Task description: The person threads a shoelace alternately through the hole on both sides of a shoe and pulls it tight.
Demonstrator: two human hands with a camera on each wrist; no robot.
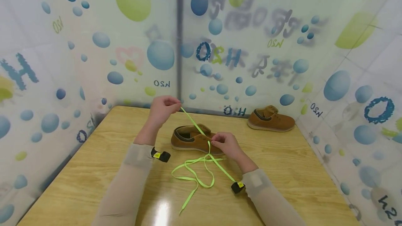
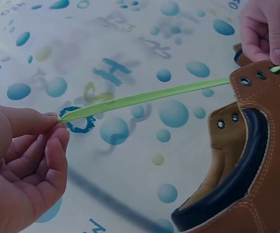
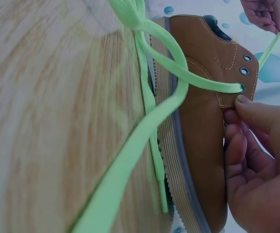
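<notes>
A brown shoe (image 1: 195, 143) stands on the table in the head view. My left hand (image 1: 161, 111) is raised behind and left of it, pinching a bright green shoelace (image 2: 144, 100) between thumb and forefinger. From there the lace runs taut to the shoe's eyelet flap (image 2: 262, 92). My right hand (image 1: 228, 144) pinches the edge of that flap; in the right wrist view its thumb (image 3: 249, 108) lies just below the laced eyelet (image 3: 242, 88). Two other eyelets there have no lace. The rest of the lace (image 1: 198, 180) lies in loose loops in front of the shoe.
A second brown shoe (image 1: 272, 121) stands at the table's back right corner, with no lace visible. Patterned curtain walls (image 1: 201, 44) enclose the wooden table (image 1: 94, 184) at the back and sides. Part of the lace passes near the right wrist camera (image 1: 237, 187).
</notes>
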